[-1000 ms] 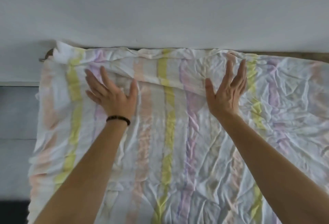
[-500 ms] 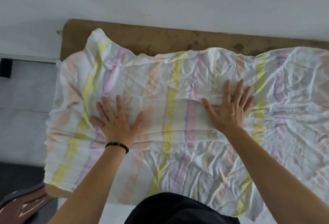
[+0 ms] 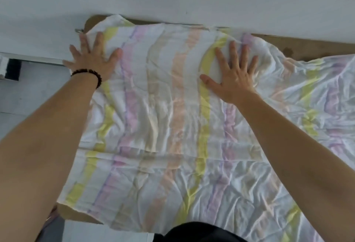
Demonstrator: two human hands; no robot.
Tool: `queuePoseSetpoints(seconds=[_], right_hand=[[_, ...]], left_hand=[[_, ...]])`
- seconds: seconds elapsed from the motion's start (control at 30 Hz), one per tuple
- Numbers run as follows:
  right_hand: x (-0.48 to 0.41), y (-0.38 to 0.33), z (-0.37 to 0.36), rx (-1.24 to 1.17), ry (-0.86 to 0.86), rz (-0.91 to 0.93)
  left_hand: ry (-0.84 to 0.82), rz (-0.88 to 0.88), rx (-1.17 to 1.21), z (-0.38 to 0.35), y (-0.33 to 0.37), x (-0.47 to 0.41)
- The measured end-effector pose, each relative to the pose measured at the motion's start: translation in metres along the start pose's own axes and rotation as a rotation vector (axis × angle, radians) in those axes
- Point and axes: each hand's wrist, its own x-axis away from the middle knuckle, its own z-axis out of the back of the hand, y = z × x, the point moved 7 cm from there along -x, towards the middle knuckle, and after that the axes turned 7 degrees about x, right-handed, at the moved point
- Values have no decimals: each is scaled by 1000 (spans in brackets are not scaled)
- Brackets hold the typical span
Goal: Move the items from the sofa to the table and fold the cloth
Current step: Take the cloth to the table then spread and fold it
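Two flat hands (image 3: 94,60) (image 3: 236,74), table (image 3: 317,48) mostly under cloth (image 3: 172,118)

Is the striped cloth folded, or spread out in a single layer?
Folded over once: a doubled layer's edge runs across the cloth, and the left hand and right hand press flat on that layer.

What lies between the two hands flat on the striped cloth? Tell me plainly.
Only the cloth itself. In the head view, a wrinkled stretch with pink, beige and peach stripes runs from the left hand to the right hand, with nothing on it.
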Motion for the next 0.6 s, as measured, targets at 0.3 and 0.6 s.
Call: queuePoseSetpoints(seconds=[0.3, 0.6], right_hand=[[-11, -8, 5, 73, 59, -2], [-1, 0, 13, -240, 407, 1]], left_hand=[[346, -458, 29, -14, 93, 42], [351, -241, 51, -38, 98, 41]])
